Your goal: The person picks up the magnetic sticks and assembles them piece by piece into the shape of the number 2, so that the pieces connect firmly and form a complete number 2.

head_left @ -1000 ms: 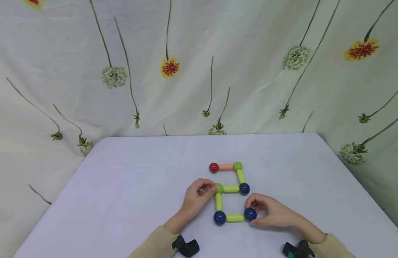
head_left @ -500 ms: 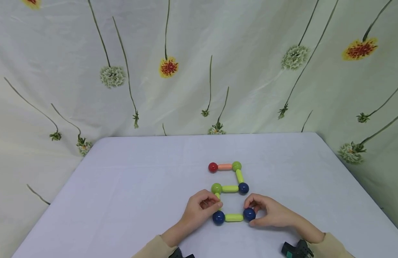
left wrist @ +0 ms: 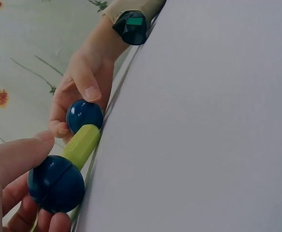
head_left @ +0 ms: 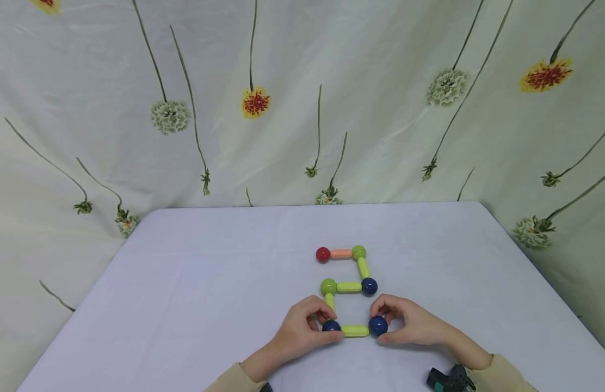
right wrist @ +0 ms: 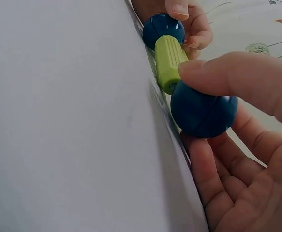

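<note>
A chain of magnetic balls and rods lies on the table in front of me. My left hand [head_left: 302, 326] holds the near-left blue ball [left wrist: 56, 183], thumb on one side and fingers on the other. Opposite it, my right hand [head_left: 412, 321] grips the near-right blue ball [right wrist: 203, 108] between thumb and fingers. A yellow-green rod [head_left: 355, 331] spans the two balls. From the left ball another yellow-green rod [head_left: 329, 300], partly behind my left fingers, runs back to a green ball [head_left: 328, 286].
Farther along the chain come a sideways rod [head_left: 349, 287], a third blue ball [head_left: 369, 286], a slanted rod [head_left: 363, 268], a green ball [head_left: 359, 252], an orange rod [head_left: 341, 253] and a red ball [head_left: 323, 255]. A white cloth covers the table [head_left: 209, 272]; flowered fabric [head_left: 283, 152] hangs behind.
My left hand has left the green ball, come nearer along the left rod and taken hold of the near-left blue ball. The right hand keeps its grip on its ball.
</note>
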`<state>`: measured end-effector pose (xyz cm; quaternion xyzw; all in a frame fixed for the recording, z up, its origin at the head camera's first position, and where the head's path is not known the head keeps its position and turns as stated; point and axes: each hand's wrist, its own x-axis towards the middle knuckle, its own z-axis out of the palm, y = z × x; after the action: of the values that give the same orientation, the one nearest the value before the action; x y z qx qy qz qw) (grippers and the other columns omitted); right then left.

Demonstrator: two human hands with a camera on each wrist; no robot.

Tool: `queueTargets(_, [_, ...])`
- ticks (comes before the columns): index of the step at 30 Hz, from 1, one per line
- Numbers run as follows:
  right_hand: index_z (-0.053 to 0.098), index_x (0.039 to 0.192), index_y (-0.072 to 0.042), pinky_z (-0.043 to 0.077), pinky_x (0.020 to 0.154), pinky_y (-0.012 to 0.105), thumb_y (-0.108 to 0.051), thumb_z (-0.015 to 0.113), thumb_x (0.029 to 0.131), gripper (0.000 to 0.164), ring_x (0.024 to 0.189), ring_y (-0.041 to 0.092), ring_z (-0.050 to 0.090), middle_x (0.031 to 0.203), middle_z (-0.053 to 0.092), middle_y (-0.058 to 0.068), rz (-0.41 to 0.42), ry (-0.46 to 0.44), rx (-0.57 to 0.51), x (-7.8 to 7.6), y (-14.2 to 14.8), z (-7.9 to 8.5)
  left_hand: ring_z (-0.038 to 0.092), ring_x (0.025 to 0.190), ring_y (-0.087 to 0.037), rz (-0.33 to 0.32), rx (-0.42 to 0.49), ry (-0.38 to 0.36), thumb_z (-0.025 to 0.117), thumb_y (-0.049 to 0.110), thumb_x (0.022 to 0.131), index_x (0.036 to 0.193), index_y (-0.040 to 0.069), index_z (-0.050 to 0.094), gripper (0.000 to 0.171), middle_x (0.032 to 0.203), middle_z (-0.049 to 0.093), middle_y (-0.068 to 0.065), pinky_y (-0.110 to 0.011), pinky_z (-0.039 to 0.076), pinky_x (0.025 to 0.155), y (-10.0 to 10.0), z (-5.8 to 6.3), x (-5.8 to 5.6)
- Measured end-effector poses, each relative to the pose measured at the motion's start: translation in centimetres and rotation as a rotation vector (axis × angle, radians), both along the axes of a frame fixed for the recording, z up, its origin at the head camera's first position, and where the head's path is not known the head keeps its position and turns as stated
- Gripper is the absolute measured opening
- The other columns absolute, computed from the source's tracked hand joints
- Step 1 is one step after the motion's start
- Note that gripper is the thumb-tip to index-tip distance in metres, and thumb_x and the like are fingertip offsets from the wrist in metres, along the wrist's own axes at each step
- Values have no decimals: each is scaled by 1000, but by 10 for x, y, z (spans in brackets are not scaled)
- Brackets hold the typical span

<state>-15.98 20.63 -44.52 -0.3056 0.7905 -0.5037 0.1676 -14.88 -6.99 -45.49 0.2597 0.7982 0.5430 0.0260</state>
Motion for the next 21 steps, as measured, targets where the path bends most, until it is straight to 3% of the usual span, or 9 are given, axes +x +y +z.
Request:
queueTargets(14, [56,104,-9,48,76,24,-14,77,76,35,89,15,55,101,57,5,-15,-8,2,-1,-1,-1,52,73,-8,-17,-36,-10,82,23,73,91,13,72,24,84,56,2,-21,50,61,-1,1,-1])
queueTargets(17, [57,103,-9,48,76,25,-14,77,76,34,89,15,55,101,57,6,-14,-10,-2,-1,-1,-1,53,72,-11,-8,-49,-17,81,16,73,90,9,72,21,83,56,-2,-22,50,61,0,7,2])
queueTargets(21, [57,103,-9,48,76,25,-13,76,76,34,89,15,55,101,58,6,-9,-7,-10,-1,0,-1,53,71,-15,-12,-45,-15,80,9,73,89,3,71,19,82,57,-8,-21,49,60,2,26,9])
